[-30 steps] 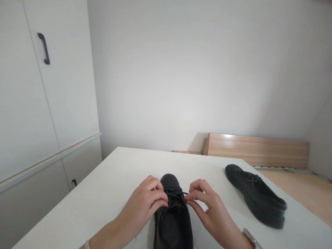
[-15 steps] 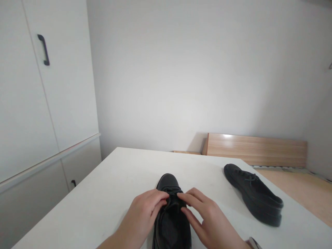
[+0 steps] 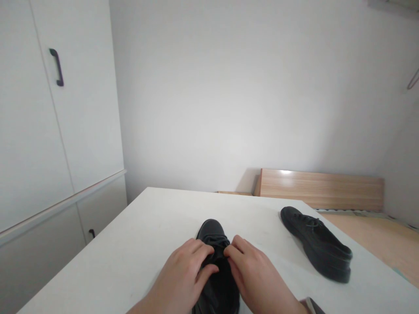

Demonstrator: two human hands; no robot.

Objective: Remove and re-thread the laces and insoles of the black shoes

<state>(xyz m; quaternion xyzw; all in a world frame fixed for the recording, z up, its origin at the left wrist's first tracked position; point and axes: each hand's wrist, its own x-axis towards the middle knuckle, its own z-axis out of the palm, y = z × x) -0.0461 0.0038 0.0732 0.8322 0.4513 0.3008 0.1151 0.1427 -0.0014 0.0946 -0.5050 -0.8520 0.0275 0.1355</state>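
A black lace-up shoe point(image 3: 211, 229) sits on the white table in front of me, toe pointing away. My left hand point(image 3: 188, 266) is over the left side of its lacing, with bent fingertips at the eyelets and the thumb held apart above the shoe's opening. On the opposite side, my right hand point(image 3: 250, 266) has its fingers pinched together at the dark shoelace point(image 3: 216, 239) near the eyelets. How much lace lies between those fingers is hidden. A matching black shoe point(image 3: 316, 244) stands to the right, its lace tied, out of reach of both hands' fingers.
The white table point(image 3: 131, 253) extends to the wall. A white cabinet point(image 3: 85, 109) with dark handles rises on the left. Beyond the table's right edge are a wooden headboard point(image 3: 321, 187) and a light wooden bed base point(image 3: 369, 233).
My left thumb has moved away from its fingertips. The right fingers have drawn closer together at the lace. The view has shifted slightly; both shoes stay in place on the table.
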